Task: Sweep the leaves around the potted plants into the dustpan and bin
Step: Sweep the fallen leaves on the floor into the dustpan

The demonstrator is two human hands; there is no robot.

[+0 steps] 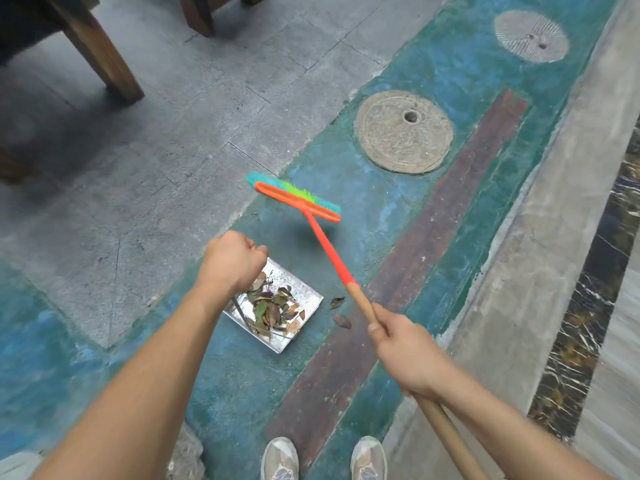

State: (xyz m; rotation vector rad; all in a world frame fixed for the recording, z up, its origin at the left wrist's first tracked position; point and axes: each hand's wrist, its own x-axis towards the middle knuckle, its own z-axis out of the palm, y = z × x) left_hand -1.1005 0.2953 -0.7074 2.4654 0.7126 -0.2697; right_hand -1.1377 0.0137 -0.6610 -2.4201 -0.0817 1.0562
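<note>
Right hand [403,355] gripping the broom [298,202], left hand [235,261] clenched on the dustpan [277,342] handle: lower bristles beyond the centre-frame stray leaves [341,320], draw gently leftward.

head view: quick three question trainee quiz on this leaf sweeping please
1. True or false: the square silver metal dustpan already holds dry leaves.
2. Which hand grips the wooden-handled orange broom with green and teal bristles? A left, B right.
3. How many loose brown leaves lie on the teal painted floor just right of the dustpan?
Key: 1 true. 2 B, the right hand. 3 two.
</note>
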